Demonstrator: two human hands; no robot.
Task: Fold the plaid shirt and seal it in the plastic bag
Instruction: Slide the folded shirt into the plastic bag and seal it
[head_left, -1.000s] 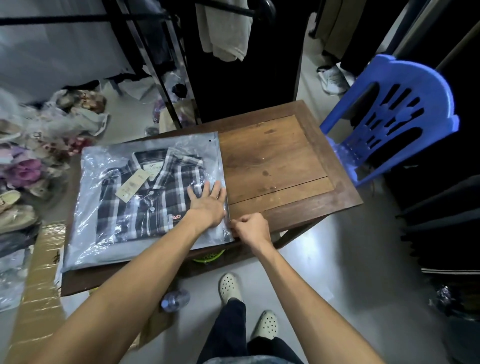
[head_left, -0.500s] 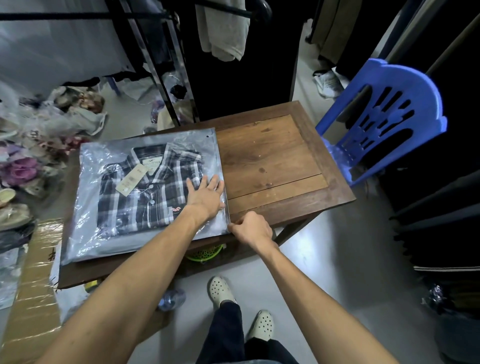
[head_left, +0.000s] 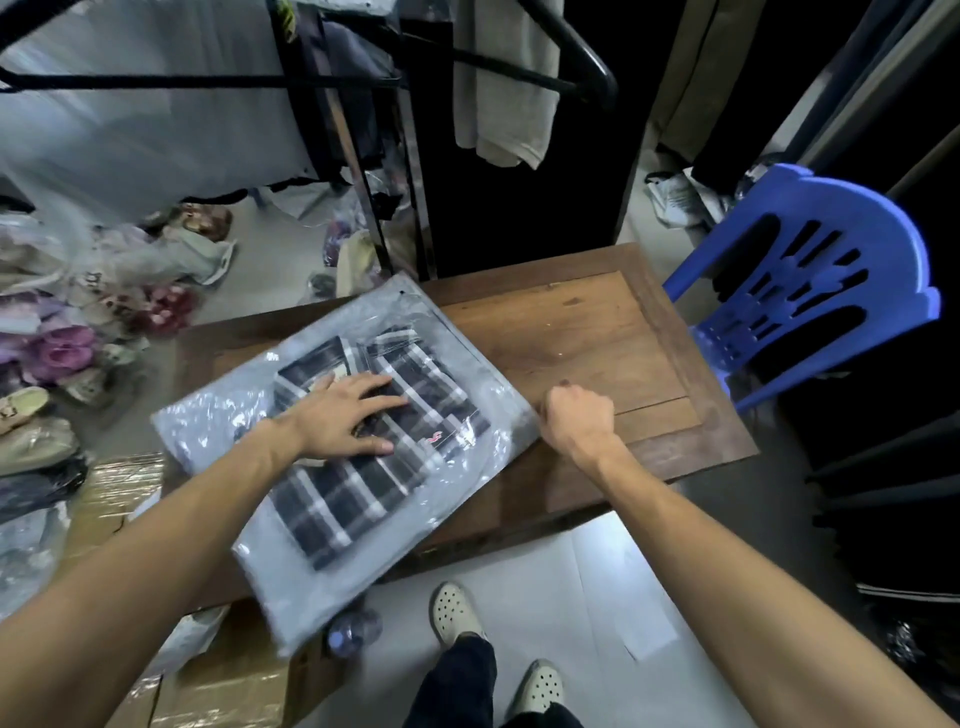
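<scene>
The folded dark plaid shirt (head_left: 363, 483) lies inside a clear plastic bag (head_left: 218, 421) on the wooden table (head_left: 597, 338). The bag sits at an angle, and its near corner hangs past the table's front edge. My left hand (head_left: 348, 415) rests flat on the bag over the shirt, fingers spread. My right hand (head_left: 576, 421) is curled into a fist at the bag's right edge; whether it pinches the plastic is hidden by the fingers.
A blue plastic chair (head_left: 810, 291) stands at the table's right. A clothes rack (head_left: 395, 156) with hanging garments rises behind the table. Shoes and clothes (head_left: 57, 353) pile up on the floor at left. Cardboard boxes (head_left: 218, 680) and a water bottle (head_left: 353, 631) sit below the near-left corner.
The bag with the shirt has turned clockwise so its near corner overhangs the table. My left hand slid from the bag's right edge onto the shirt. My right hand moved further along the bag's right edge.
</scene>
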